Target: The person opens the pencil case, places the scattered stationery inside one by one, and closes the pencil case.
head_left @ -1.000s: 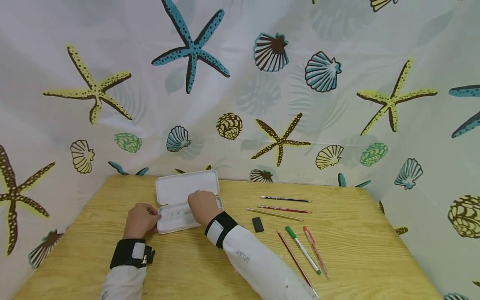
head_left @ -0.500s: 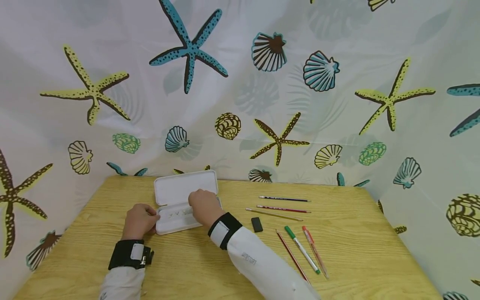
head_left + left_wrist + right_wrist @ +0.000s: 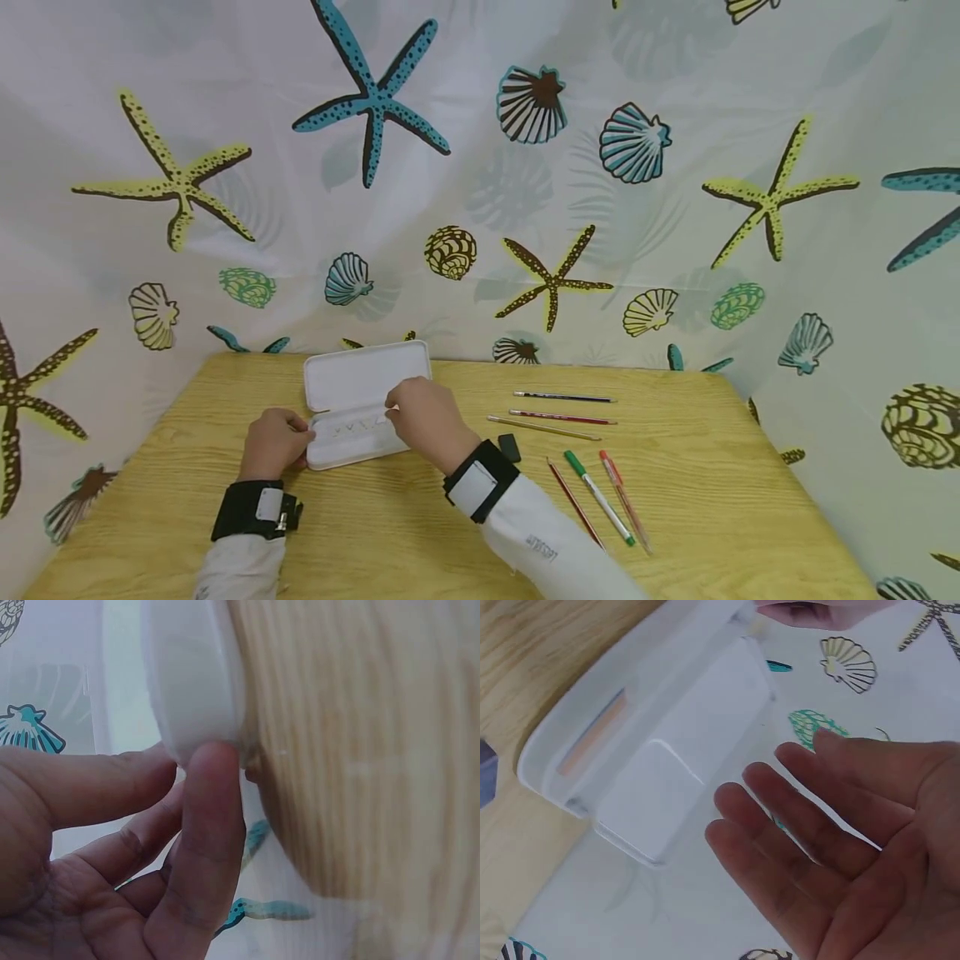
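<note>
A white pencil case [image 3: 347,452] lies on the table with its lid [image 3: 367,377] folded back against the patterned cloth. Its left end is pinched between the thumb and a finger of my left hand [image 3: 272,443], as the left wrist view shows closely [image 3: 199,832]. My right hand [image 3: 429,421] hovers over the right part of the case. In the right wrist view its fingers [image 3: 780,832] are loosely bent, with nothing held. Inside the case [image 3: 536,754] there is an orange-brown strip [image 3: 592,735], whose kind I cannot tell.
Right of the case lie a dark eraser [image 3: 509,448], a dark pencil [image 3: 564,397], a red pencil [image 3: 562,417], a yellowish pencil [image 3: 543,428], a dark red pencil [image 3: 576,504], a green-capped pen [image 3: 600,498] and a red-capped pen [image 3: 626,502]. Patterned cloth [image 3: 465,183] borders the table.
My right hand has drawn back from inside the case, rising and moving right. The left hand keeps its hold on the left end. The head view has shifted slightly.
</note>
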`<control>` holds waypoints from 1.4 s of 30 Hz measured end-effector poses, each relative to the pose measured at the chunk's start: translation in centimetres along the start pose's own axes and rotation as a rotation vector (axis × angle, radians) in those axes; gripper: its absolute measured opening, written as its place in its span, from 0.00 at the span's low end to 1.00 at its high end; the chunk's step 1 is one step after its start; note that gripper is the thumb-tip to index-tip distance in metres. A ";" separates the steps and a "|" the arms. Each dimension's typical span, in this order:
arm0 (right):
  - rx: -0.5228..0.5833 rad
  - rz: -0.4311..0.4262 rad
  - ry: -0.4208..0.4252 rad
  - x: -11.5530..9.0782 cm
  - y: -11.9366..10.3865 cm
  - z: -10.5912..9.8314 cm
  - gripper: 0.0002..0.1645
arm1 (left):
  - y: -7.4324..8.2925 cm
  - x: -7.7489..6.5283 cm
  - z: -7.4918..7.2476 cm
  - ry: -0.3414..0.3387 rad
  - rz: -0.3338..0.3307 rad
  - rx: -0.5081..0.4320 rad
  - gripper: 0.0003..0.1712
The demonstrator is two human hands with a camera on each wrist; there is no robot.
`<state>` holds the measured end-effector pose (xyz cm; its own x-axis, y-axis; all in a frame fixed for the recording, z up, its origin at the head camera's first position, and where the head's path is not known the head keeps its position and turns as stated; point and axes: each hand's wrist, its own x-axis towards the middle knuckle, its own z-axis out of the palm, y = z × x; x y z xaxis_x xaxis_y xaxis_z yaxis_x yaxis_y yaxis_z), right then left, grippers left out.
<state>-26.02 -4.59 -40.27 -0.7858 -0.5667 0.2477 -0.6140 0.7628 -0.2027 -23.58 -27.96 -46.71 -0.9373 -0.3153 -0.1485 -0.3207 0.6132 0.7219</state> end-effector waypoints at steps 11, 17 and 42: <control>0.111 0.023 0.013 -4.5 0.5 -4.1 0.08 | -0.2 0.1 0.1 -0.008 -0.001 -0.004 0.13; 0.208 0.101 -0.004 -6.2 2.5 -5.7 0.11 | 0.0 0.0 0.1 -0.020 0.000 -0.009 0.14; 0.256 0.292 -0.198 -5.7 7.3 -0.3 0.17 | 0.1 0.0 0.0 -0.015 -0.023 -0.015 0.14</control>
<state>-25.95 4.31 -42.84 -0.9128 -0.4069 -0.0362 -0.3432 0.8120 -0.4720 -23.58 -27.89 -46.62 -0.9316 -0.3185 -0.1749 -0.3402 0.5951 0.7281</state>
